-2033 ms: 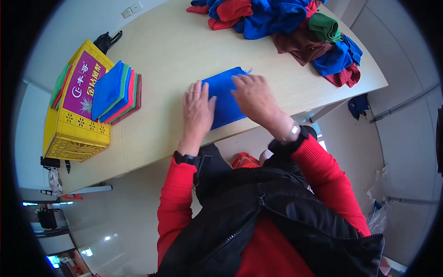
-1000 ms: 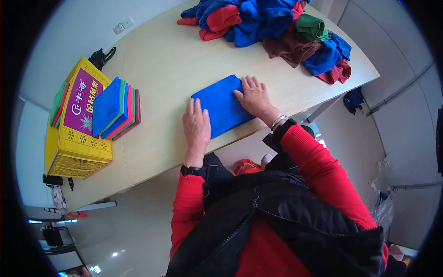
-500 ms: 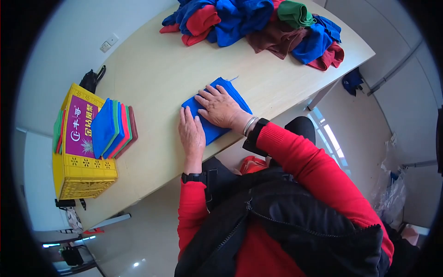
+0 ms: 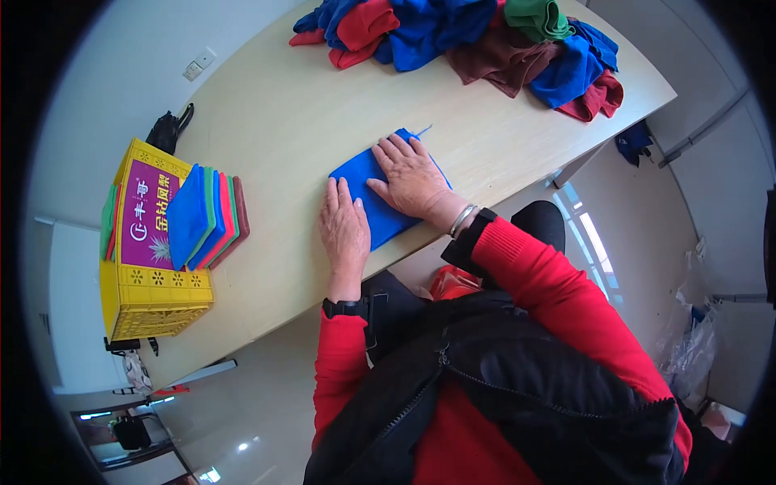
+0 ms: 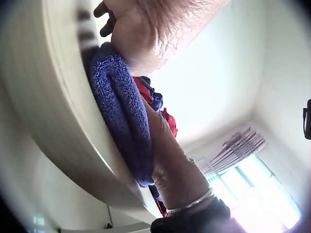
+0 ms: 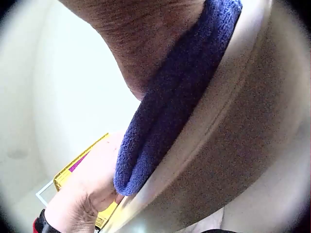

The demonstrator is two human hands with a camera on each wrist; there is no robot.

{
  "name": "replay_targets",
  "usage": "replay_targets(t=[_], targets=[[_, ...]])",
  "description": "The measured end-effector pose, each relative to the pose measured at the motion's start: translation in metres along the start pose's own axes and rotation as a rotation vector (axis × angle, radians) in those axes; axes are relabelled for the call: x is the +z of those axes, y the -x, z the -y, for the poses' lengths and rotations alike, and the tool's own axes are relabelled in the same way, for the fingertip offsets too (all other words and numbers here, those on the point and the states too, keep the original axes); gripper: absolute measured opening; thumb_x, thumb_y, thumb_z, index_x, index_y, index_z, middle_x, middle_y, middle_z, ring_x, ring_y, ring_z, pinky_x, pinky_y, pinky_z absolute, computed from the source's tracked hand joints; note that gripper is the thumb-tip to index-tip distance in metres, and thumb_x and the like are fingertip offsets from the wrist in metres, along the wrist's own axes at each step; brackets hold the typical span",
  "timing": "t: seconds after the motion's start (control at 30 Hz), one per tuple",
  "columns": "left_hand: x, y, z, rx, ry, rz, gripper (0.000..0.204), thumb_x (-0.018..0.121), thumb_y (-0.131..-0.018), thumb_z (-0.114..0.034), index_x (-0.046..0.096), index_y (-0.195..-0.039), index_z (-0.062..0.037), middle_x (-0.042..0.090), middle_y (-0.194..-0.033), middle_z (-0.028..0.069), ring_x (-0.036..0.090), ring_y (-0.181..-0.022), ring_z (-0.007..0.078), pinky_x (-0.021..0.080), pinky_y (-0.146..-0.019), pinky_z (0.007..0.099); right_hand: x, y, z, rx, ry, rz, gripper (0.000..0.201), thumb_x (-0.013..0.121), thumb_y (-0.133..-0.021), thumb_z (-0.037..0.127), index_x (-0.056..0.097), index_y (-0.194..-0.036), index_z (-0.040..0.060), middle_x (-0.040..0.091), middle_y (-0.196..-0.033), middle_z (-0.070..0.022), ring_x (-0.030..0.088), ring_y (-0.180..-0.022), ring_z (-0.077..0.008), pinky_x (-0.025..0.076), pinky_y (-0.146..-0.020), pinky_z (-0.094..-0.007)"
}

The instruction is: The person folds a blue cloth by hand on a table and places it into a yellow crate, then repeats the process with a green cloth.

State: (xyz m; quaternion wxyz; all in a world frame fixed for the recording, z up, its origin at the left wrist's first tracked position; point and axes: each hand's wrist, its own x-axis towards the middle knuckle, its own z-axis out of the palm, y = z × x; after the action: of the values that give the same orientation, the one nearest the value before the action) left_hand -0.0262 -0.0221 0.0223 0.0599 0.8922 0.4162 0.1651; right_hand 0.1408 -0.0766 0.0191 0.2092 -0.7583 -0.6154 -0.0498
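A blue cloth (image 4: 384,220), folded into a rectangle, lies flat at the table's near edge. The left hand (image 4: 345,230) rests along its left side with fingers extended. On the upper right part of the cloth the right hand (image 4: 414,184) lies palm down, fingers straight, covering some of it. A loose thread sticks out from the far corner. Seen from the left wrist, the cloth (image 5: 119,114) shows thick folded layers beneath the left hand (image 5: 150,31); the right wrist view shows its layered edge (image 6: 160,116) under the right hand (image 6: 146,39).
At left stands a yellow crate (image 4: 162,301) with folded cloths (image 4: 194,218) in several colours hanging over its side. A heap of crumpled cloths (image 4: 501,56) covers the far part of the table (image 4: 275,137). Behind the crate lies a black item (image 4: 167,132).
The right hand has moved from the cloth's right edge onto its top. The left hand has stayed at the left side. The head view has shifted, and the cloth looks narrower than one second ago.
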Motion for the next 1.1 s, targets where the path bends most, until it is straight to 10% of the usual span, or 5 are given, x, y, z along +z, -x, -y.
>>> replay_targets(t=[0.27, 0.47, 1.1], targets=[[-0.003, -0.011, -0.015, 0.125, -0.023, -0.140, 0.050, 0.046, -0.104, -0.029, 0.046, -0.143, 0.0023, 0.042, -0.152, 0.0217, 0.042, -0.139, 0.0363, 0.034, -0.114, 0.0503, -0.005, 0.004, -0.004, 0.054, -0.007, 0.010, 0.063, 0.043, -0.101, 0.046, 0.043, -0.148, 0.0042, 0.042, -0.155, -0.0150, 0.031, -0.148, -0.0304, 0.022, -0.121, -0.0469], [0.024, -0.025, -0.022, 0.057, 0.078, -0.060, 0.068, 0.040, -0.101, -0.051, 0.044, -0.148, -0.0024, 0.038, -0.158, 0.0158, 0.028, -0.149, 0.0316, 0.013, -0.123, 0.0525, 0.010, 0.003, -0.010, 0.034, -0.013, -0.031, 0.060, 0.047, -0.100, 0.039, 0.043, -0.149, 0.0062, 0.041, -0.156, -0.0136, 0.030, -0.148, -0.0313, 0.024, -0.119, -0.0491], [0.007, -0.022, -0.006, 0.053, 0.135, -0.076, 0.067, 0.049, -0.099, -0.050, 0.044, -0.148, -0.0051, 0.038, -0.156, 0.0190, 0.031, -0.147, 0.0354, 0.022, -0.118, 0.0584, -0.003, 0.016, -0.029, 0.149, 0.031, 0.066, 0.061, 0.043, -0.103, 0.041, 0.035, -0.153, 0.0066, 0.039, -0.156, -0.0161, 0.033, -0.146, -0.0352, 0.025, -0.119, -0.0497]])
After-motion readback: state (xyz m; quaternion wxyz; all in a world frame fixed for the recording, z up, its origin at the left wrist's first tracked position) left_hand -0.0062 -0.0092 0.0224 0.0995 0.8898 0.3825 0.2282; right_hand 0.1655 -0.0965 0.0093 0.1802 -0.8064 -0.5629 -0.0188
